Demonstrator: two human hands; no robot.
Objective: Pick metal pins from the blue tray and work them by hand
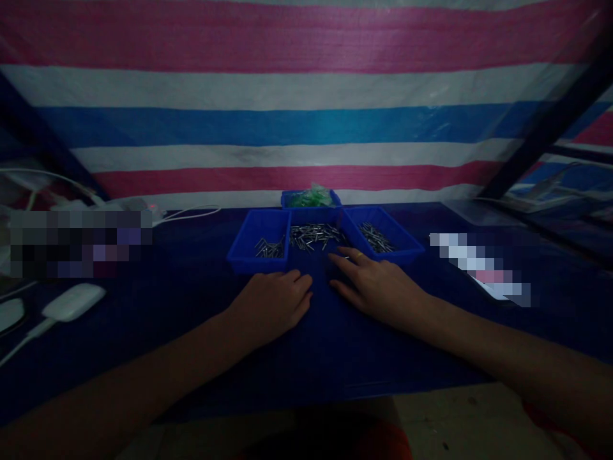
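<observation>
My left hand [272,303] rests on the dark blue table just in front of the left blue bin [239,246], its fingers curled together; whether anything is between them is hidden. My right hand [376,281] lies before the right blue bin [407,246], fingers spread, a ring on one finger, nothing seen in its grasp. Small metal pins [271,248] lie in the left bin, and more pins [376,236] fill part of the right one. Between the bins a loose pile of metal pins [313,235] is spread on the table, just beyond my right fingertips.
Behind the pile a small blue bin [287,199] holds a green item in clear plastic [313,195]. White chargers and cables [74,302] lie at the left. A blurred-out flat object [483,271] is at the right. Striped sheeting [306,89] hangs behind the table [191,306].
</observation>
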